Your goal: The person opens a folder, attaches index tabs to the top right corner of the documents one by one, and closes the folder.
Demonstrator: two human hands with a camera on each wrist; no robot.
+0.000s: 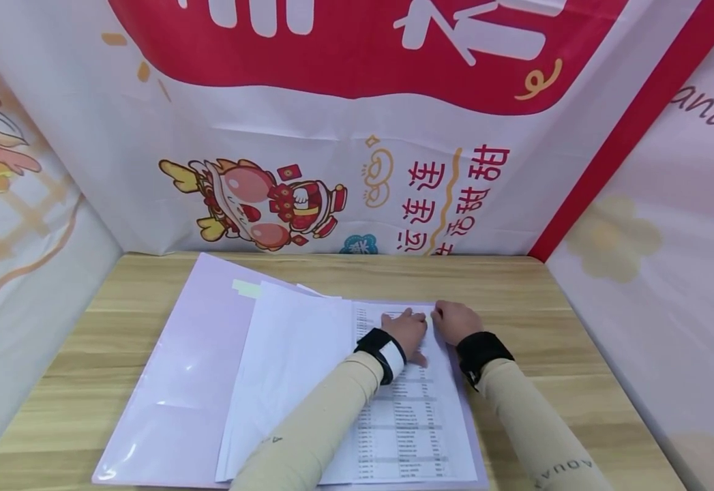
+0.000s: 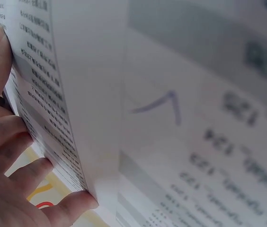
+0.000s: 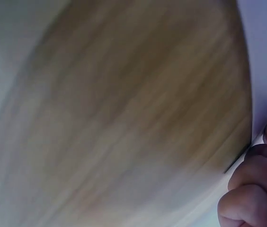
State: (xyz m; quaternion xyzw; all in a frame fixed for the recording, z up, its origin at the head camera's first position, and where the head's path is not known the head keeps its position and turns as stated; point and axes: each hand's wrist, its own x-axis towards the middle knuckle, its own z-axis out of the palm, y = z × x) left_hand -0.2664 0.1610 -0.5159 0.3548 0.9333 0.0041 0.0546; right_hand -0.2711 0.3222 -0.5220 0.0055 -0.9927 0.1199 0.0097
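A lilac folder lies open on the wooden table. On its right half is a printed sheet with rows of small text and grey bands. My left hand rests on the upper part of this sheet, fingers spread and fairly straight. In the left wrist view, its fingertips touch the sheet, which bears a purple check mark. At the sheet's top right corner, my right hand has its fingers curled and pinches the edge. The right wrist view shows those bent fingers against the folder's border.
White sheets are turned over to the left, covering part of the folder. Pale green tabs stick out near the folder's top. Bare wood tabletop surrounds the folder. Printed cloth walls stand at the back and both sides.
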